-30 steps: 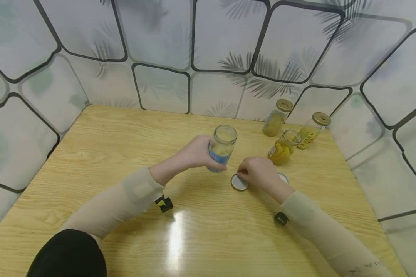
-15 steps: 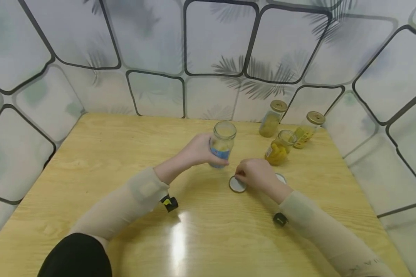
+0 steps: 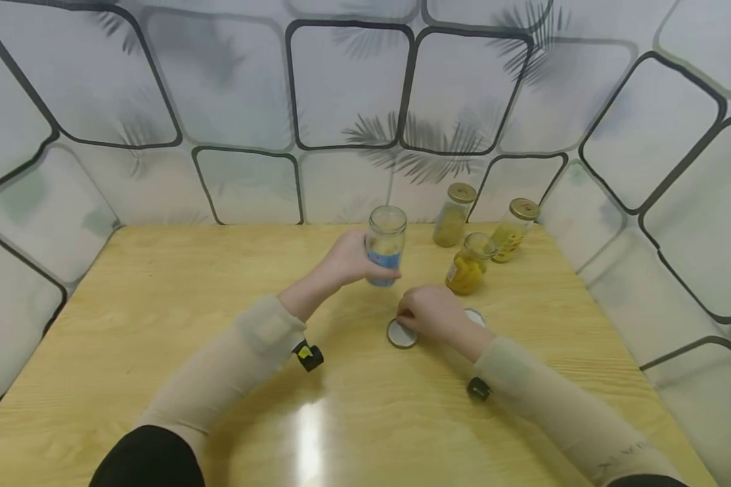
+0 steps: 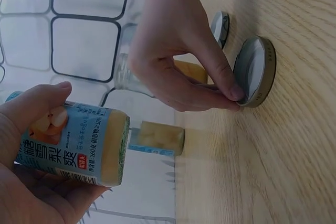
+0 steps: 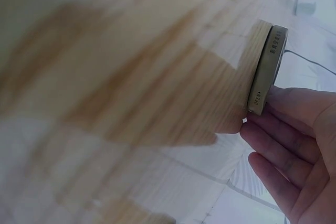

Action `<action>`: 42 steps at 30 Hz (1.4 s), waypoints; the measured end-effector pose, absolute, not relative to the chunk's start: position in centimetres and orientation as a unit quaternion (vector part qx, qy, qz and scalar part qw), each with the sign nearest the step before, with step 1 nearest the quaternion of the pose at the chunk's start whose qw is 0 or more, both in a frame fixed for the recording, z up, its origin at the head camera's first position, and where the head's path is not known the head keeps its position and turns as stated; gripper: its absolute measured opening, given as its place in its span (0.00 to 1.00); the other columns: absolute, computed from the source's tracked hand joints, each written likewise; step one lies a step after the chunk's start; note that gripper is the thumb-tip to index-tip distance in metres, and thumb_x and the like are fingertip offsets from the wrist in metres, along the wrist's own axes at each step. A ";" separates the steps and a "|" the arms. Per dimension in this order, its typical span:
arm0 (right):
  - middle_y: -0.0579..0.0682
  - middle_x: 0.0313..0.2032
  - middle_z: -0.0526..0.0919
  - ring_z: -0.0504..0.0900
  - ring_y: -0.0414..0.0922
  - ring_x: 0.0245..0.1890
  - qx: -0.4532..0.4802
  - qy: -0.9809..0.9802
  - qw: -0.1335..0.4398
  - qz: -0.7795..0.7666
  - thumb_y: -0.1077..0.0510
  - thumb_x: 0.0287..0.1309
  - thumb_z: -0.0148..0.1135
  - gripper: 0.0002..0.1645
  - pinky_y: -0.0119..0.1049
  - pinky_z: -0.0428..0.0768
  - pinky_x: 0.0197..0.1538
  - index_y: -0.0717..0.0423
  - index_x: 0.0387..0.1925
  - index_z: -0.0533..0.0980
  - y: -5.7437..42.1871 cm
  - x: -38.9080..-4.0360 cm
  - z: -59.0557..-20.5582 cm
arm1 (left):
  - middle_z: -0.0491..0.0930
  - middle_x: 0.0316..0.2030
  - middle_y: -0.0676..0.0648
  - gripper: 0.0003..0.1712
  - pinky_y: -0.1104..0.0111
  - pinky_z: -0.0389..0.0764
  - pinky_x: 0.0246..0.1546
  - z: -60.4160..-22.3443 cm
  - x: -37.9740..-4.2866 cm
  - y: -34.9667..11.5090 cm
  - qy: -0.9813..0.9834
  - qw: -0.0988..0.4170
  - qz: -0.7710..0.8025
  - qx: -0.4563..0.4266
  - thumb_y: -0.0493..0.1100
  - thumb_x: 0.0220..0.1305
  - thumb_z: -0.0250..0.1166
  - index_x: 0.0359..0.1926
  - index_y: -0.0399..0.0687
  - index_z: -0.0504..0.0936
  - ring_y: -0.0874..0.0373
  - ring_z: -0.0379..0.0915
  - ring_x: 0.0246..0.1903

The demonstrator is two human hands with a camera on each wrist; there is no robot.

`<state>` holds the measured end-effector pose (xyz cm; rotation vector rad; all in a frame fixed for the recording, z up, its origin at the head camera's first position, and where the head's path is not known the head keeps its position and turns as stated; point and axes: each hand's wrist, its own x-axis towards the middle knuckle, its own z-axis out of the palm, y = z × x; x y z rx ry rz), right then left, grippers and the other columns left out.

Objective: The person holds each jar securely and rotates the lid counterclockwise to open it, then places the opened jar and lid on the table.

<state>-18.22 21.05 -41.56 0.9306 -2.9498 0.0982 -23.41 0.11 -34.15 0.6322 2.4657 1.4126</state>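
My left hand (image 3: 358,262) grips an open glass jar (image 3: 385,249) with a blue label above the wooden table (image 3: 158,318); the left wrist view shows the same jar (image 4: 73,145) with pale contents. Just right of it, my right hand (image 3: 407,320) pinches the rim of a round metal lid (image 3: 399,336) that lies on the table. The lid (image 4: 255,72) shows a white inside and a dull gold rim, with my fingertips (image 4: 231,94) on its edge. In the right wrist view the lid (image 5: 268,69) is seen edge-on against my fingers (image 5: 286,135).
A second lid (image 3: 476,316) lies just right of my right hand. An open jar of yellow pieces (image 3: 466,265) stands behind it. Two closed jars with gold lids (image 3: 454,215) (image 3: 513,230) stand by the back wall. Patterned walls enclose the table.
The head view has tilted up, so everything sits lower and further left in frame. Both hands keep their holds on the jar and the lid.
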 end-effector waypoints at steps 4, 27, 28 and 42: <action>0.41 0.30 0.90 0.87 0.40 0.29 0.303 -0.952 0.031 0.030 0.52 0.60 0.78 0.04 0.36 0.85 0.32 0.46 0.31 0.90 20.8 -18.2 -41.4 | 0.88 0.50 0.39 0.29 0.54 0.85 0.57 -34.5 -23.9 0.3 0.839 0.116 0.492 0.199 0.41 0.51 0.85 0.52 0.38 0.84 0.45 0.84 0.51; 0.39 0.30 0.89 0.85 0.37 0.28 0.306 -0.951 0.041 0.029 0.51 0.60 0.78 0.05 0.33 0.83 0.31 0.44 0.30 0.89 21.1 -17.4 -41.4 | 0.87 0.53 0.39 0.31 0.54 0.86 0.59 -36.6 -25.5 1.9 0.841 0.126 0.501 0.160 0.42 0.52 0.84 0.56 0.38 0.83 0.44 0.83 0.55; 0.39 0.30 0.89 0.85 0.37 0.27 0.307 -0.950 0.041 0.030 0.51 0.60 0.78 0.05 0.33 0.82 0.31 0.44 0.30 0.89 21.0 -17.4 -41.4 | 0.87 0.53 0.39 0.31 0.54 0.86 0.58 -36.7 -25.6 2.0 0.841 0.125 0.502 0.157 0.41 0.52 0.84 0.56 0.38 0.84 0.44 0.83 0.55; 0.38 0.28 0.89 0.85 0.38 0.27 0.314 -0.947 0.050 0.047 0.54 0.58 0.79 0.05 0.33 0.82 0.31 0.44 0.27 0.89 20.8 -17.6 -41.8 | 0.86 0.50 0.39 0.31 0.60 0.86 0.50 -38.8 -26.1 3.0 0.844 0.122 0.504 0.134 0.43 0.50 0.85 0.53 0.38 0.82 0.47 0.82 0.49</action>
